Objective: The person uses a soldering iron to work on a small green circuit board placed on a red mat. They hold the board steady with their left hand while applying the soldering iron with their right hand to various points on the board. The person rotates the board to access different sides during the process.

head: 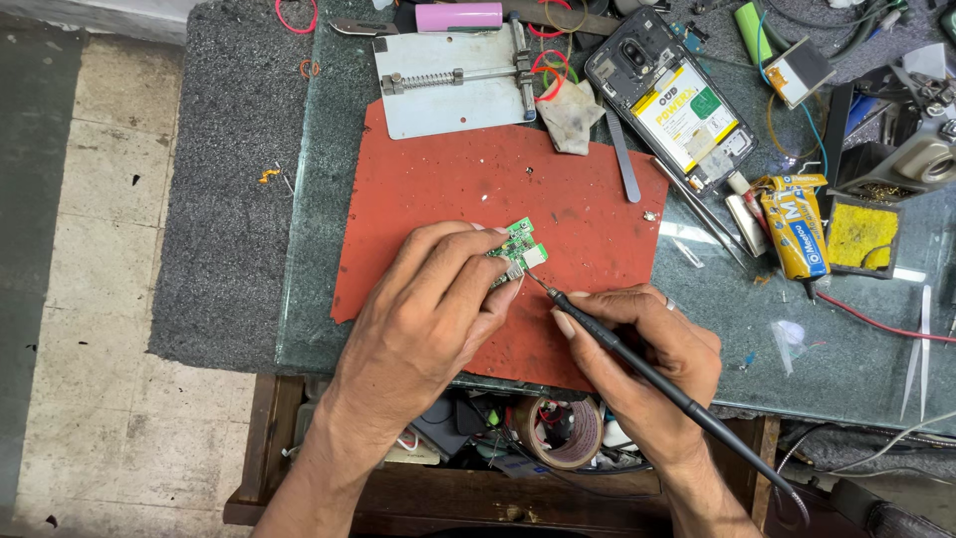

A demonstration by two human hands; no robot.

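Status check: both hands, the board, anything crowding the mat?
Left hand pinning small green circuit board to red mat. Right hand gripping black soldering iron, tip at board edge. Metal spudger lies apart, not in the way.

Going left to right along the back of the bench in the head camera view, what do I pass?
Metal board holder → grey rag → opened phone with its back off → small yellow-faced module on wires.
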